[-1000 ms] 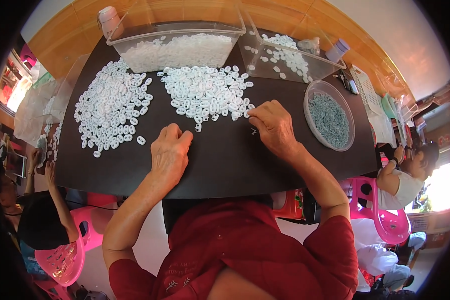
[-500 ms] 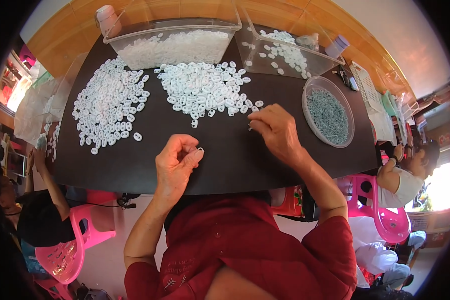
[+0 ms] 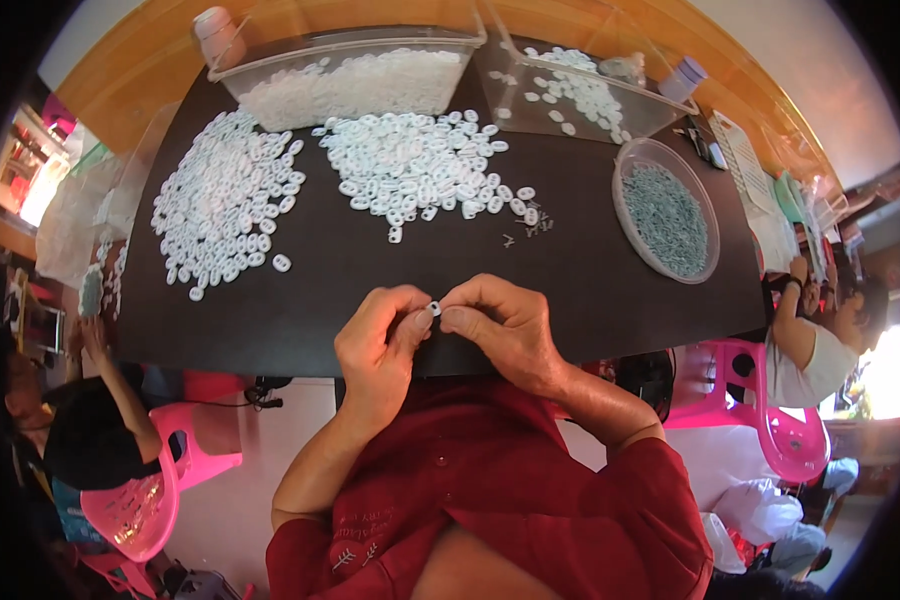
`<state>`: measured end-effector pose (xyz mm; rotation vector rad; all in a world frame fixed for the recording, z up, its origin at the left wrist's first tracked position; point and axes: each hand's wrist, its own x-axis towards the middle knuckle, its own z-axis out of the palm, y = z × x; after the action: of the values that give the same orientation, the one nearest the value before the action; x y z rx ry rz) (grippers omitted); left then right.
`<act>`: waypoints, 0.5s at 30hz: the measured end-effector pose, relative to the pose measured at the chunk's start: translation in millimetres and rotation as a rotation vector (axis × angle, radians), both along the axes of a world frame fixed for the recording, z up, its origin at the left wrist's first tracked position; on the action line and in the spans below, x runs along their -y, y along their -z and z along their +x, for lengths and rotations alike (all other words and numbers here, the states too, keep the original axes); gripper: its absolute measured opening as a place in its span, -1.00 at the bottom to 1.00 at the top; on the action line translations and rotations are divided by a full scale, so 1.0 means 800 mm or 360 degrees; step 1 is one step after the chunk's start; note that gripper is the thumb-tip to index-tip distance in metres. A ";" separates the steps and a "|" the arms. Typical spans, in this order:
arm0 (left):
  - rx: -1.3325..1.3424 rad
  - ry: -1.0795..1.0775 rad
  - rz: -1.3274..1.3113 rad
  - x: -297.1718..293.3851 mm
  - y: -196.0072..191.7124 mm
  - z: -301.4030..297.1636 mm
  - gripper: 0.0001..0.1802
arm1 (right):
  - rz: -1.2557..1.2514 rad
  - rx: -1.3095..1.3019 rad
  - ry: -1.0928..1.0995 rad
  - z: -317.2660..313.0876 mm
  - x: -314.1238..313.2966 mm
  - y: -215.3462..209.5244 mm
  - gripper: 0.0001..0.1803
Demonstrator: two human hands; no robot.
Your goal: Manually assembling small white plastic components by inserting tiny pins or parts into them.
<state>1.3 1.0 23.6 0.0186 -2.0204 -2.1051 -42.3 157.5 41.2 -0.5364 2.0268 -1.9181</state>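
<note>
Near the front edge of the dark table (image 3: pixel 300 340), my left hand (image 3: pixel 378 345) pinches a small white plastic piece (image 3: pixel 434 309) with a hole in it. My right hand (image 3: pixel 505 325) meets it there, thumb and forefinger closed against the piece; whatever lies between those fingertips is too small to make out. Beyond my hands spreads a heap of white oval two-holed pieces (image 3: pixel 410 165). A few loose grey screws (image 3: pixel 538 222) lie by its right end. Farther left is a second heap of similar white pieces (image 3: pixel 225 200).
A round clear tub (image 3: pixel 713 215) at right holds many grey screws (image 3: pixel 665 220). Two clear bins (image 3: pixel 360 45) (image 3: pixel 580 110) with white pieces stand at the back. A pink bottle (image 3: pixel 218 38) and a purple-capped container (image 3: pixel 684 78) are behind. Co-workers sit left (image 3: pixel 95 430) and right (image 3: pixel 815 350).
My right hand has come from beside the middle heap, leftward and nearer, to the white piece. My left hand has moved slightly right and nearer with it. Loose screws now show where my right hand was.
</note>
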 end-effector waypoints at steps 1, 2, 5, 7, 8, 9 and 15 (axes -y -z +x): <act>-0.0197 -0.0105 -0.0303 -0.002 0.004 0.001 -0.91 | -0.0104 0.0093 0.0016 0.003 0.002 0.003 -0.91; -0.0396 -0.0215 -0.0603 -0.003 0.007 0.002 -0.89 | -0.0135 0.0099 0.0024 0.005 0.004 0.007 -0.91; -0.0447 -0.0197 -0.0640 -0.005 0.011 0.005 -0.90 | -0.0158 0.0128 0.0054 0.010 0.005 0.012 -0.91; -0.0450 -0.0178 -0.0669 -0.003 0.012 0.005 -0.90 | -0.0166 0.0138 0.0047 0.010 0.003 0.015 -0.90; -0.0387 -0.0122 -0.0596 -0.001 0.012 0.005 -0.89 | -0.0198 0.0183 0.0033 0.010 0.004 0.009 -0.91; -0.0324 -0.0065 -0.0523 -0.001 0.012 0.004 -0.89 | -0.0231 0.0228 0.0019 0.010 0.004 0.006 -0.93; 0.0188 0.0024 0.0330 0.005 0.014 -0.001 -0.86 | 0.0580 -0.0820 0.0504 -0.051 -0.046 0.014 -0.91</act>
<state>0.2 -2.6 12.5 0.1655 -1.8589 -2.3651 -83.0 193.9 29.7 -0.7010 2.8624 -1.6089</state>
